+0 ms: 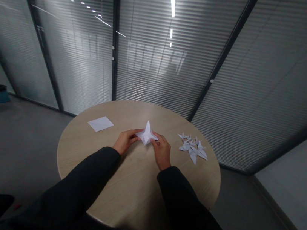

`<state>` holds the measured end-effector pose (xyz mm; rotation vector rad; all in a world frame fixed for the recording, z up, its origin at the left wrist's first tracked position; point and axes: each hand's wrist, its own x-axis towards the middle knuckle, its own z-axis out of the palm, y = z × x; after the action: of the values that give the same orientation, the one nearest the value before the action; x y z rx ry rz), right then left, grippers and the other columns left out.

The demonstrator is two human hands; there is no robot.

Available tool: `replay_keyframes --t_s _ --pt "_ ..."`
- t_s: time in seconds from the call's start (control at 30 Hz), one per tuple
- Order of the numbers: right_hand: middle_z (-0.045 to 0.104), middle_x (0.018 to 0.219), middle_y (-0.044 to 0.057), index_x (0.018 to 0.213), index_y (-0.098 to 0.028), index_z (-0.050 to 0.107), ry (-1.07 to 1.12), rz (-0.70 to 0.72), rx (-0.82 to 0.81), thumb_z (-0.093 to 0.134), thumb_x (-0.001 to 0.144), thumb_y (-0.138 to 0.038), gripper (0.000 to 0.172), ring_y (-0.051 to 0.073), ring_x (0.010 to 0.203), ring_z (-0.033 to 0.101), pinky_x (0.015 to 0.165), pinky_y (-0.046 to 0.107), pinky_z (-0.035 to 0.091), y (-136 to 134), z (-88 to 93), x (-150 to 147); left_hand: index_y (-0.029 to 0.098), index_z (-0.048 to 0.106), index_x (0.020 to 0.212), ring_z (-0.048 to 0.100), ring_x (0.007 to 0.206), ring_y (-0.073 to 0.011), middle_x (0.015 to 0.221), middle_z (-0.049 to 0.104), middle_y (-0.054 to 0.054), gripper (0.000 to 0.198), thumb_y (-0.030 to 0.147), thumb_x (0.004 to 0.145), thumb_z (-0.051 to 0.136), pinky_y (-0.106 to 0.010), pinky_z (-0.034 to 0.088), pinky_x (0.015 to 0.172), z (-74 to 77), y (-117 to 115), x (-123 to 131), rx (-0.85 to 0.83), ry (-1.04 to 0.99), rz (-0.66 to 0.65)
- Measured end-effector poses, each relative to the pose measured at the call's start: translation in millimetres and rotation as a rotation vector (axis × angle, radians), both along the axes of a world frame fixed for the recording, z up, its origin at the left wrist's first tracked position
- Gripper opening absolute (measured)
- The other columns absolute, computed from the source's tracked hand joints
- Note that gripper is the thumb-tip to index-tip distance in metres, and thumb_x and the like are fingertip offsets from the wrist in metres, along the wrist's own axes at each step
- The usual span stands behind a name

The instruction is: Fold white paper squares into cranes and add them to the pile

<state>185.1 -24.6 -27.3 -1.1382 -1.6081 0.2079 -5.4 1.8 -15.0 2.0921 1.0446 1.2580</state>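
Left hand, right hand: both grasping folded paper.
Origami cranes near round table's right edge; loose sheet near left edge.

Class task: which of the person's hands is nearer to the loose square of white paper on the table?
Left. The left hand lies to the right of the square of white paper, not touching it; the right hand is farther away, on the far side of the folded paper model.

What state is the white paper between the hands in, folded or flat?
Folded: the white paper between the left hand and right hand rises to a creased point, unlike the flat square sheet on the table.
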Motion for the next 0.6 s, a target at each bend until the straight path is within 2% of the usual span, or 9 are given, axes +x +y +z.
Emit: replay_keyframes --t_s 0.1,0.3,0.6 --pt "0.067 0.109 0.01 0.113 -0.021 0.067 0.03 0.003 -0.004 0.055 0.085 -0.024 0.03 0.022 0.093 0.065 0.079 0.036 0.055 -0.8 1.3 0.1 0.018 0.065 0.12 0.067 0.09 -0.0225 0.11 0.071 -0.01 0.04 0.025 0.081 0.062 -0.035 0.049 0.086 1.6 -0.3 -0.6 -0.032 -0.02 -0.017" --pt "0.067 0.111 0.009 0.111 -0.022 0.068 0.109 0.03 -0.032 0.057 0.084 -0.027 0.029 0.021 0.087 0.066 0.075 0.035 0.056 0.0 1.2 -0.1 0.016 0.063 0.123 0.068 0.085 -0.0221 0.102 0.073 -0.01 0.042 0.026 0.082 0.061 -0.034 0.051 0.083 8.3 -2.3 -3.2 -0.045 -0.002 -0.008" --pt "0.069 0.11 0.009 0.109 -0.021 0.068 0.187 0.047 -0.076 0.06 0.081 -0.029 0.031 0.019 0.083 0.067 0.075 0.035 0.056 1.7 -0.1 0.0 0.02 0.064 0.12 0.068 0.093 -0.021 0.118 0.068 -0.01 0.035 0.025 0.085 0.059 -0.035 0.051 0.086 8.4 -3.3 -4.6 0.073 0.026 -0.025"
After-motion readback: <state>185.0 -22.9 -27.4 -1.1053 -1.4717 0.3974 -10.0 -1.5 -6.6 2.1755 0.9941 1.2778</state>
